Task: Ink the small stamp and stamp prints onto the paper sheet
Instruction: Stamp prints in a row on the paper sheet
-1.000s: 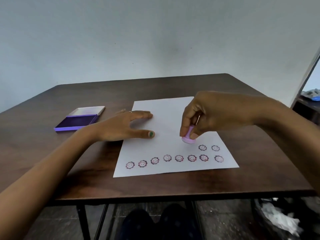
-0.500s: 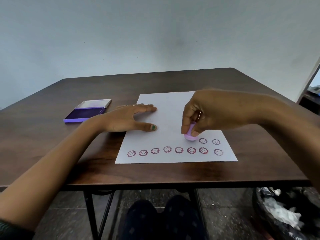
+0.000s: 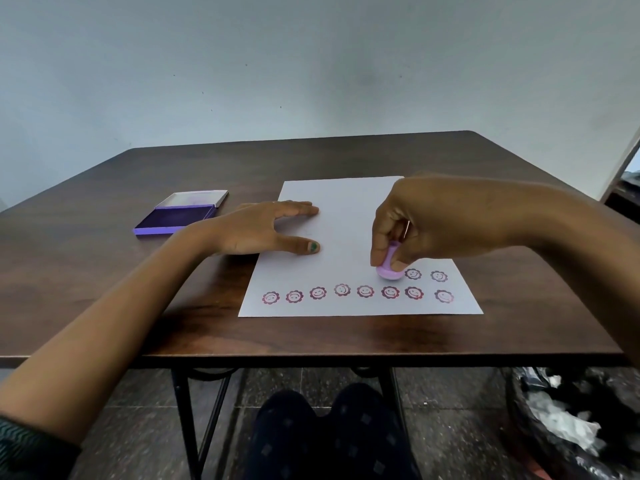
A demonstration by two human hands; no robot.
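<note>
2 hands are working: right hand (image 3: 420,225) is pinching the lilac stamp (image 3: 390,270) upright on the paper sheet (image 3: 346,216) at centre-right; left hand (image 3: 258,228), spread flat, is nearer the ink pad (image 3: 178,218).

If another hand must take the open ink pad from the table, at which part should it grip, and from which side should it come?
Probably the ink pad is best pinched across the two long side edges of its purple tray, coming from above. It lies flat and low on the table, so only its thin edges offer purchase. The lid is folded open at the far end and the ink surface faces up, so the fingers should stay off both.
</note>
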